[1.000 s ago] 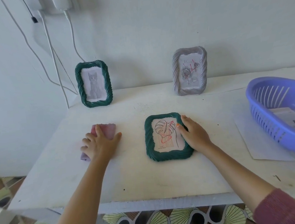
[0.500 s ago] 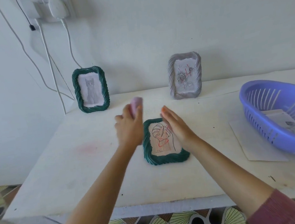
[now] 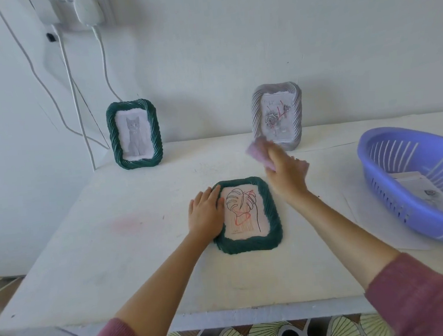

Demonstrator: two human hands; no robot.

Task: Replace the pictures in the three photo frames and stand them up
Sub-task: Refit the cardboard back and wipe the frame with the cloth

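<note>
The green frame point(image 3: 246, 215) lay flat near the middle of the tabletop point(image 3: 131, 256), the left hand point(image 3: 206, 214) resting open on its left rim. The right hand point(image 3: 285, 174), its grip closed on a pink cloth point(image 3: 260, 151), hovered close to the upright grey frame point(image 3: 277, 116) at the back edge; a careless swing could topple it.

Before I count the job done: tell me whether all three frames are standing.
No: the leaf frame lies flat under the left hand, while the cat frame and grey frame stand.

1 head-worn view looks forward and down, close over the table point(image 3: 94, 259).
</note>
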